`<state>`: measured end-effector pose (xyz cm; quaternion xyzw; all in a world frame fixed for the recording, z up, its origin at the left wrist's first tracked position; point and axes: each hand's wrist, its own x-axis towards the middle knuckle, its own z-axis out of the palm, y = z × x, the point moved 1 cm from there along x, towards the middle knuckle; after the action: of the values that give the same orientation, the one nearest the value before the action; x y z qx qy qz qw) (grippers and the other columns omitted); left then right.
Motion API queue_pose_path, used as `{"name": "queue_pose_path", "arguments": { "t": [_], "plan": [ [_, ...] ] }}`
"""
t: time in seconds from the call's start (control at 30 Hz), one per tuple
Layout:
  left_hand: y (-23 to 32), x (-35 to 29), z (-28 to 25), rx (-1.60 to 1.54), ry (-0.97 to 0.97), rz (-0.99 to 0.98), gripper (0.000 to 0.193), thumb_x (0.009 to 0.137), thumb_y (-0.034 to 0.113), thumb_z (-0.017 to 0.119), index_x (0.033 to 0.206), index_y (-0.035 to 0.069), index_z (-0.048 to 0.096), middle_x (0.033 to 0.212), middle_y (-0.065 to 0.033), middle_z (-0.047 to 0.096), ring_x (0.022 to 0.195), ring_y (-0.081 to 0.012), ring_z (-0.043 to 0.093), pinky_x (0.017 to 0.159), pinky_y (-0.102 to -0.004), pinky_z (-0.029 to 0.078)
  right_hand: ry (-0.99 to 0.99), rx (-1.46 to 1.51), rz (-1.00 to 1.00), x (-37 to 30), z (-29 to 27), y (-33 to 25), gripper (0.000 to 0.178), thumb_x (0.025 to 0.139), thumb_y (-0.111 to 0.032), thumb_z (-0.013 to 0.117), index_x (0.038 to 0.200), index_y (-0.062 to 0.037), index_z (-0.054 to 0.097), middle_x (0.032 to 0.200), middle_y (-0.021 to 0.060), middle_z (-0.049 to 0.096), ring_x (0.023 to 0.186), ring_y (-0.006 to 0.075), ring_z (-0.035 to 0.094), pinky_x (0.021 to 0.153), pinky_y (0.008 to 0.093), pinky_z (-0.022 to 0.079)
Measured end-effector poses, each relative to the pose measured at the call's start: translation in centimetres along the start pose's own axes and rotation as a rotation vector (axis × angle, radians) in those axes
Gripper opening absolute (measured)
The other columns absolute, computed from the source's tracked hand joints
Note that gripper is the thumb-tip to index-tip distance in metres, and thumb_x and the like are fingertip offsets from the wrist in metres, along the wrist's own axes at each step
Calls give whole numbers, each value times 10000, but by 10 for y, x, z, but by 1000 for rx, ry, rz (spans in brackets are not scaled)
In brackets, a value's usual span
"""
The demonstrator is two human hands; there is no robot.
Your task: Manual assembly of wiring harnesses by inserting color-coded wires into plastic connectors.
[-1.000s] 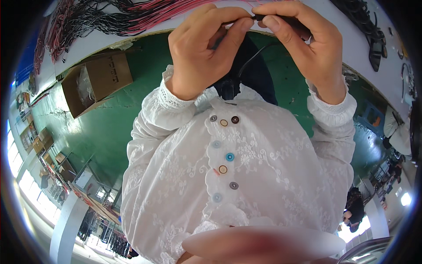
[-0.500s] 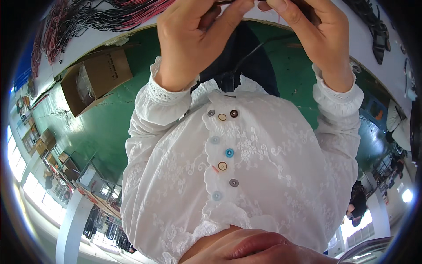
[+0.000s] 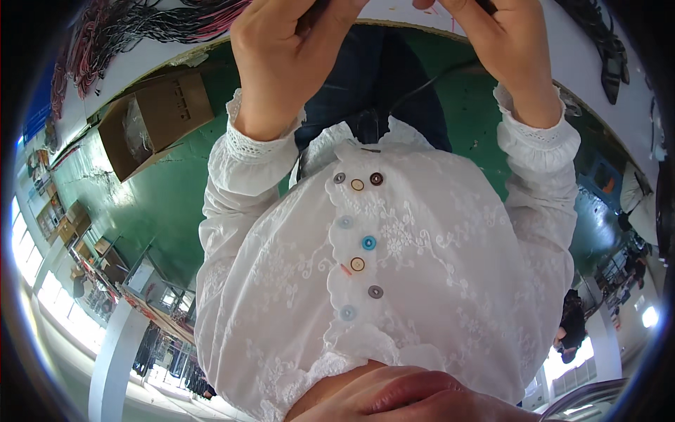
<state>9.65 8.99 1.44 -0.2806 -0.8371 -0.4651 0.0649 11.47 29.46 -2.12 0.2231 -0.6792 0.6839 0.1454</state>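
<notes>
My left hand [image 3: 278, 67] is at the top edge of the view, over the near edge of the white table [image 3: 408, 13]. Its fingers are curled in with the thumb against them, and the tips are cut off by the frame. Opposite it, my right hand [image 3: 510, 56] is bent the same way, thumb toward the left hand. What the fingers hold is out of sight. A bundle of red and black wires [image 3: 151, 32] lies on the table to the left of my left hand. Black cable-like pieces [image 3: 603, 53] lie to the right of my right hand.
Below the table's left part, an open cardboard box [image 3: 169, 109] with clear plastic inside stands on the green floor [image 3: 169, 204]. A thin black cord [image 3: 432, 79] runs near my lap. A blue crate [image 3: 603, 176] is at the right. Another person [image 3: 573, 327] appears far off.
Both hands have shifted up and slightly left, the left one more, so the gap between them is wider. The dark thin piece at the left fingertips has passed out of the frame.
</notes>
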Motion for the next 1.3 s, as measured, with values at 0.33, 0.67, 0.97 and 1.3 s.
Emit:
{"name": "queue_pose_path", "arguments": {
  "t": [0.33,0.67,0.97,1.3],
  "plan": [
    [-41,-15,-26,-327,46,51,102,980,7,681,1071,-26,713,858,-17,676,723,-57,543,650,-196,435,-315,-435,293,-15,-50,-39,265,1025,-206,642,1241,-58,679,839,33,657,720,89,611,632,225,459],
    [-46,9,-20,-305,-66,28,140,978,46,697,1108,1,719,875,-16,707,718,-43,539,630,-192,430,-411,-1017,-129,66,-55,-80,179,957,-106,711,1122,-54,757,761,42,604,646,116,530,595,267,399],
    [-55,4,2,-835,-324,-686,300,1077,249,554,1199,-11,640,896,-29,698,538,-17,371,479,-194,268,-445,-747,-137,63,-69,47,174,925,-98,703,1090,-115,758,1056,22,699,1059,233,627,990,400,471],
    [-30,-42,25,-819,-268,-849,281,1098,223,505,1224,13,642,724,-4,599,482,-20,300,454,-216,212,132,-790,-25,-5,-18,4,170,964,-140,684,1119,-91,733,1119,53,709,1023,215,682,872,378,559]
  ]
}}
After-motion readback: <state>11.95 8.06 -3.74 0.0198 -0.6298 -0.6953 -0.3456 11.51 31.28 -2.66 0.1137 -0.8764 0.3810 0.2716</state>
